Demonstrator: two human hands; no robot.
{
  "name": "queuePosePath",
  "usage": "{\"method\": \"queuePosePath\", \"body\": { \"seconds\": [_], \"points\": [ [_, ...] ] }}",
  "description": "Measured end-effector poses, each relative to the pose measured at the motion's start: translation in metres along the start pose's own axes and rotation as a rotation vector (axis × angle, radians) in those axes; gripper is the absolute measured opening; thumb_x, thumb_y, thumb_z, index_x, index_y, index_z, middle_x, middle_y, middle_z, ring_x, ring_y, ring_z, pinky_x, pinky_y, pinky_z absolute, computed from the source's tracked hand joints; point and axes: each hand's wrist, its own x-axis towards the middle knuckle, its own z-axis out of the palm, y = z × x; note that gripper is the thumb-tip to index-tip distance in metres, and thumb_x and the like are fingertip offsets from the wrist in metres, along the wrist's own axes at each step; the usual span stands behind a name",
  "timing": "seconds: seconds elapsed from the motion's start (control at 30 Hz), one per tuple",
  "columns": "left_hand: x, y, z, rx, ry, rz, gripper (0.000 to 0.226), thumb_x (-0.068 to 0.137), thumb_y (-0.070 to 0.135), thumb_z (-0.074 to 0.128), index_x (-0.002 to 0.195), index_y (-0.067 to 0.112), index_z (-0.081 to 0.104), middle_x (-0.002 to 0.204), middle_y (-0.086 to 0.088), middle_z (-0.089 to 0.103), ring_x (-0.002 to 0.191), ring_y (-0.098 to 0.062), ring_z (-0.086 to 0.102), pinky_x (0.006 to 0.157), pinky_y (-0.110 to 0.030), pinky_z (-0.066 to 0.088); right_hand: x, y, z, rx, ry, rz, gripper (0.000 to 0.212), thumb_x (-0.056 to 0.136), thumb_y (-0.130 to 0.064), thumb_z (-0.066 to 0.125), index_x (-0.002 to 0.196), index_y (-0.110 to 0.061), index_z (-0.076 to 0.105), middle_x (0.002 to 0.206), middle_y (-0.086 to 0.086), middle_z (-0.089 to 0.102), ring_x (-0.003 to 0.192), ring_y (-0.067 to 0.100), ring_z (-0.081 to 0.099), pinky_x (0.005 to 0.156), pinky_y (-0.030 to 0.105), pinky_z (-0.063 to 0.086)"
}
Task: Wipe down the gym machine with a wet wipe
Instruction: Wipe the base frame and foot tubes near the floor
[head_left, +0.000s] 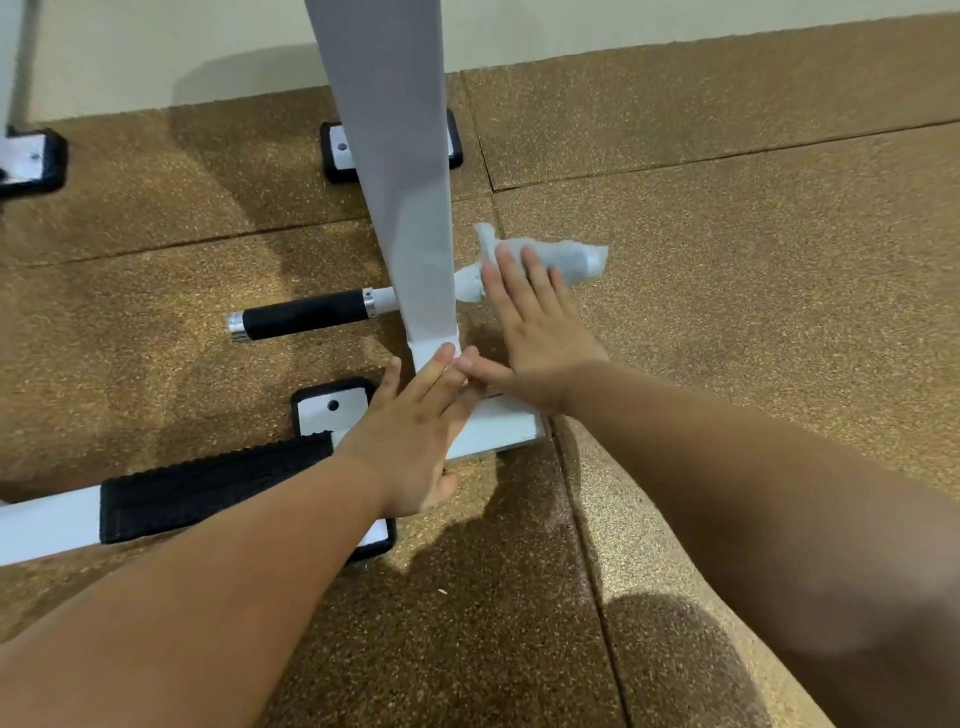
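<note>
Base of the gym machine (400, 156), seen from your head: the white upright post (423, 291) stands on a white base bar (506, 428) whose cut end stops just short of a seam in the floor (753, 312); to the right of post and bar the speckled brown floor tiles lie open to the frame edge; to the left, room is bounded by a black-gripped peg (304, 315) jutting sideways from the post, a black-rimmed foot plate (332, 408), and a black ribbed pad (218, 483) on a second white bar; a cream wall (156, 52) closes the far side. Your left hand (410, 431) lies flat with straight fingers and holds nothing, its fingertips touching the foot of the post where it meets the base bar; your right hand (540, 332) is likewise spread flat, its straight fingertips resting on the wet wipe (561, 260). The wet wipe sits just right of the post, one end bunched against the post's side, the rest stretched outward; it is white, thin, crumpled, ragged at the edges and partly see-through; what lies beneath it cannot be told.
</note>
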Motion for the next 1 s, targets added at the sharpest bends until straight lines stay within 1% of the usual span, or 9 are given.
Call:
{"method": "queuePosePath", "body": {
  "seconds": [0.07, 0.2, 0.33, 0.4, 0.5, 0.57, 0.67, 0.87, 1.0],
  "points": [
    [0.000, 0.000, -0.001, 0.007, -0.003, -0.002, 0.111, 0.093, 0.059, 0.054, 0.155, 0.020, -0.030, 0.156, -0.001, -0.048, 0.144, -0.025, -0.043, 0.122, -0.064, -0.004, -0.003, 0.019, -0.002, -0.020, -0.001, 0.005, 0.098, 0.086, -0.086, -0.002, 0.158, -0.023, -0.025, 0.166, 0.010, -0.031, 0.151, 0.029, -0.033, 0.126, 0.052, -0.009],
    [-0.002, 0.001, -0.003, 0.009, -0.010, -0.003, 0.111, 0.093, 0.058, 0.053, 0.154, 0.020, -0.031, 0.153, -0.002, -0.051, 0.143, -0.025, -0.045, 0.122, -0.063, -0.006, -0.007, 0.021, 0.000, 0.094, 0.053, 0.326, 0.106, 0.086, -0.087, 0.001, 0.160, -0.015, -0.022, 0.165, 0.019, -0.030, 0.150, 0.040, -0.031, 0.125, 0.055, -0.011],
    [0.000, 0.001, -0.001, 0.005, -0.004, -0.002, 0.110, 0.092, 0.060, 0.053, 0.156, 0.021, -0.027, 0.157, -0.002, -0.046, 0.144, -0.025, -0.043, 0.122, -0.063, -0.004, -0.008, 0.001, 0.005, -0.054, -0.023, 0.082, 0.109, 0.086, -0.087, 0.000, 0.155, -0.009, -0.030, 0.159, 0.019, -0.041, 0.147, 0.034, -0.040, 0.125, 0.052, -0.013],
    [0.000, 0.000, 0.000, -0.002, -0.004, -0.005, 0.111, 0.092, 0.059, 0.053, 0.155, 0.021, -0.030, 0.156, -0.001, -0.048, 0.144, -0.024, -0.044, 0.122, -0.063, -0.006, -0.007, 0.010, 0.002, -0.021, -0.011, 0.000, 0.103, 0.088, -0.085, 0.003, 0.156, -0.015, -0.028, 0.161, 0.014, -0.039, 0.148, 0.029, -0.039, 0.126, 0.050, -0.012],
    [-0.001, 0.001, -0.001, -0.004, -0.010, -0.011, 0.111, 0.093, 0.058, 0.053, 0.152, 0.021, -0.034, 0.151, 0.001, -0.053, 0.141, -0.023, -0.047, 0.122, -0.061, -0.009, -0.008, 0.023, -0.001, 0.058, 0.033, 0.087, 0.092, 0.090, -0.081, 0.005, 0.160, -0.027, -0.020, 0.166, 0.014, -0.029, 0.151, 0.030, -0.033, 0.126, 0.050, -0.011],
    [0.000, 0.000, -0.001, -0.003, -0.014, -0.019, 0.110, 0.094, 0.057, 0.052, 0.152, 0.022, -0.034, 0.152, 0.000, -0.053, 0.141, -0.022, -0.048, 0.122, -0.061, -0.008, -0.005, 0.010, -0.002, 0.081, 0.047, 0.197, 0.093, 0.090, -0.081, 0.007, 0.161, -0.026, -0.017, 0.166, 0.019, -0.027, 0.151, 0.036, -0.031, 0.126, 0.052, -0.013],
    [0.001, 0.001, -0.002, -0.029, -0.017, -0.025, 0.106, 0.094, 0.053, 0.053, 0.155, 0.025, -0.029, 0.160, -0.001, -0.040, 0.142, -0.021, -0.045, 0.123, -0.059, -0.008, 0.001, -0.014, -0.003, 0.039, -0.005, 0.142, 0.096, 0.091, -0.081, 0.009, 0.161, -0.021, -0.019, 0.165, 0.019, -0.028, 0.149, 0.041, -0.033, 0.124, 0.057, -0.014],
    [0.000, 0.002, -0.011, 0.033, -0.076, -0.004, 0.114, 0.091, 0.058, 0.055, 0.154, 0.019, -0.032, 0.157, -0.003, -0.044, 0.144, -0.026, -0.043, 0.122, -0.063, -0.003, -0.004, -0.001, -0.016, 0.016, -0.042, 0.082, 0.088, 0.102, -0.065, 0.025, 0.161, -0.014, -0.016, 0.169, 0.009, -0.022, 0.155, 0.027, -0.025, 0.128, 0.046, -0.009],
    [-0.004, 0.003, -0.018, 0.001, -0.077, -0.003, 0.111, 0.091, 0.064, 0.054, 0.158, 0.021, -0.023, 0.163, -0.005, -0.035, 0.146, -0.023, -0.040, 0.122, -0.059, -0.012, -0.017, -0.024, -0.020, 0.155, -0.011, 0.106, 0.085, 0.105, -0.058, 0.031, 0.163, -0.009, -0.009, 0.171, 0.008, -0.017, 0.157, 0.021, -0.017, 0.129, 0.041, -0.006]
  ]
}}
